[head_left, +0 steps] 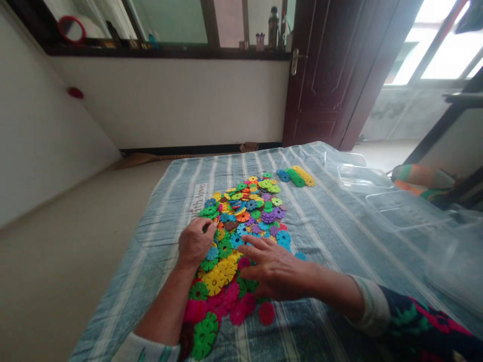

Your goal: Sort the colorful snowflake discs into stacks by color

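A long heap of colourful notched plastic discs [226,269] in yellow, green, pink, blue, purple and orange lies on a striped bedspread [151,271]. At the heap's left edge my left hand [196,242] is closed, thumb and fingertips drawn together beside green and orange discs; whatever they pinch is too small to make out. My right hand [273,266] spreads over the right side of the heap, palm down, fingers stretched out above blue and pink discs. Its palm hides some of them.
Neat rows of blue, green and yellow discs [296,177] lie beyond the heap to the right. Several clear plastic containers [364,178] line the bed's right side. A white wall [169,100] and a dark red door [328,70] stand past the far edge.
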